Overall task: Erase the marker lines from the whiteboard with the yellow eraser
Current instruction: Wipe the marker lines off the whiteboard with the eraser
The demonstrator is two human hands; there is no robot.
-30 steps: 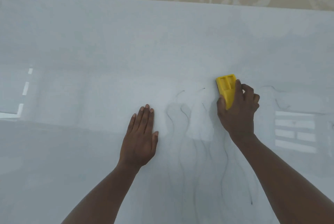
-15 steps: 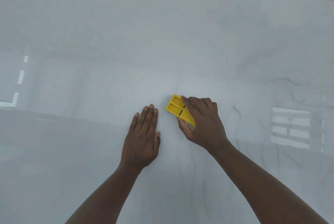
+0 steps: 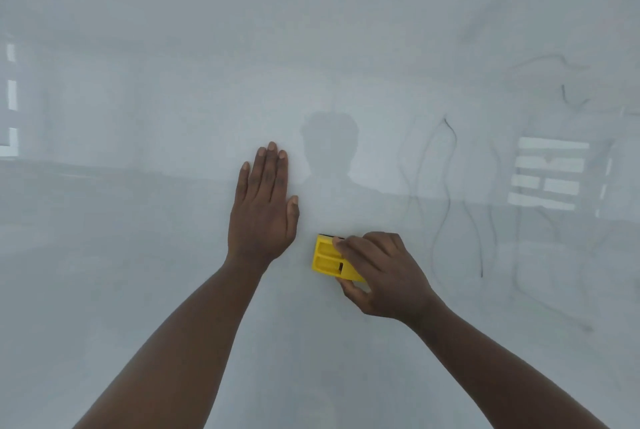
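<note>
Hands: left hand (image 3: 264,207) flat, fingers extended on whiteboard (image 3: 138,255) | right hand (image 3: 381,273) gripping yellow eraser (image 3: 327,258)

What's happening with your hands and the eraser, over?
Left hand flat on whiteboard. Right hand gripping yellow eraser. Faint marker lines remain to the right. Nothing in the way.

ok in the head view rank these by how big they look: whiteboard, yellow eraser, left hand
1. whiteboard, which fills nearly the whole view
2. left hand, laid flat on the board
3. yellow eraser, partly covered by the right hand, so its full size is hidden
</note>
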